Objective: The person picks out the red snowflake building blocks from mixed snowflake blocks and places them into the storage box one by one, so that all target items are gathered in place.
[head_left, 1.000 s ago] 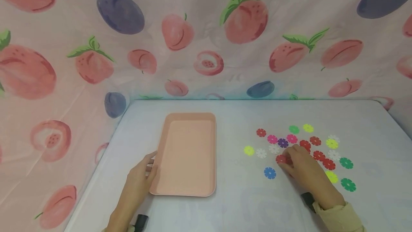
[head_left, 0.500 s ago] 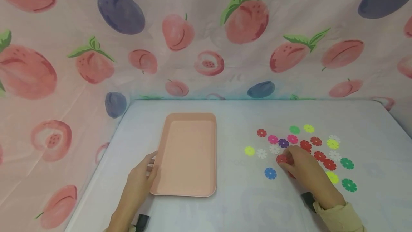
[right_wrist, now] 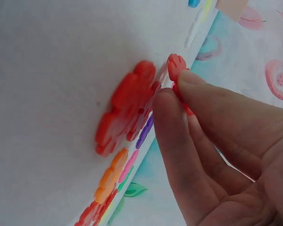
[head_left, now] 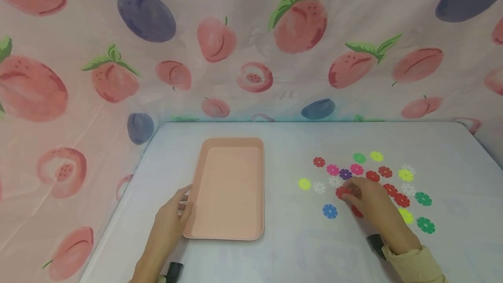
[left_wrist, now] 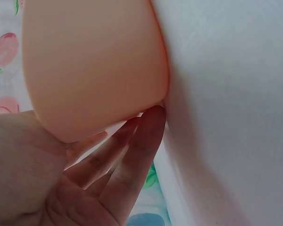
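Fingers of my left hand [head_left: 170,217] rest against the outer left wall of a shallow peach-coloured tray [head_left: 260,187], with the thumb over its rim. In the left wrist view the fingertips touch the tray's wall [left_wrist: 96,61] near the table, and the thumb tip is hidden. My right hand [head_left: 369,198] pinches a red plastic snowflake disc [right_wrist: 176,67] between thumb and forefinger. Another red disc [right_wrist: 127,108] lies below that hand, partly covered in the head view. Around it are scattered red, pink, purple, white, yellow and green discs.
The white-covered table [head_left: 291,143] stands against a fruit-print cloth [head_left: 251,34]. A blue disc [head_left: 330,211] lies left of my right hand, a yellow disc [head_left: 304,184] farther left. Green discs [head_left: 426,225] lie at the right. The tray holds nothing visible.
My right fingertips have shifted slightly, with the pinched red disc moved a little, and more of the red disc beneath the hand shows. My left hand and the tray stay put.
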`<state>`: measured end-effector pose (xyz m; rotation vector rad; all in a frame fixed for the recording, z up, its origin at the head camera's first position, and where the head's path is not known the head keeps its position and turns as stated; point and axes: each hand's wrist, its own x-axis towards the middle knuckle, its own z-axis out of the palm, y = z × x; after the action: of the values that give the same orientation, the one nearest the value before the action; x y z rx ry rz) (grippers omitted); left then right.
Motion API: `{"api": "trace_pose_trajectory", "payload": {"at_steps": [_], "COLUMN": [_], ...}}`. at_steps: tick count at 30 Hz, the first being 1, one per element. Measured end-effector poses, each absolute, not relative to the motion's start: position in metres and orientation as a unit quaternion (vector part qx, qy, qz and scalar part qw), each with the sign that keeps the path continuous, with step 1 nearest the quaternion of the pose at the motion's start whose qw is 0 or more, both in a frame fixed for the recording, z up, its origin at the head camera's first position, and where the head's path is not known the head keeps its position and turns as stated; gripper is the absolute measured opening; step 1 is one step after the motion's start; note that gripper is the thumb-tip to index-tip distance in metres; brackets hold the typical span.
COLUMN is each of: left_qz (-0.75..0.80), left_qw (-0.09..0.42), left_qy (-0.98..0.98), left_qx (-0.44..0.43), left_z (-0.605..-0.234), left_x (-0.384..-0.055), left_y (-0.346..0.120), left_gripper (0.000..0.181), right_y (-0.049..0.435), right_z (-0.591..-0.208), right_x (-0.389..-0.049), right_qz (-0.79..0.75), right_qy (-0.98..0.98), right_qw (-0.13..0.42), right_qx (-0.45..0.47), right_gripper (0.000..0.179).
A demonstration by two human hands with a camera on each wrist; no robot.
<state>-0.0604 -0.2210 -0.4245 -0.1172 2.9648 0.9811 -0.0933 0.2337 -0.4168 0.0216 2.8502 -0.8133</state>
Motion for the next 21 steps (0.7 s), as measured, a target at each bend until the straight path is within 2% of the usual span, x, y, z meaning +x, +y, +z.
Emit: {"api": "trace_pose_trajectory", "payload": {"at_steps": [21], "left_qz": [0.312], "left_qw": [-0.005], "left_qy": [0.950], "left_qx": [-0.029], "left_z": [-0.4261], "left_x": [-0.0597], "left_y": [-0.2216], "left_gripper": [0.047], "right_y": [0.2319], "right_z": [-0.4181], "right_x": [-0.0894], "right_qz": [-0.292], "right_qy": [0.954], "right_qw": [0.068], "right_qx": [0.011], "right_gripper": [0.034]}}
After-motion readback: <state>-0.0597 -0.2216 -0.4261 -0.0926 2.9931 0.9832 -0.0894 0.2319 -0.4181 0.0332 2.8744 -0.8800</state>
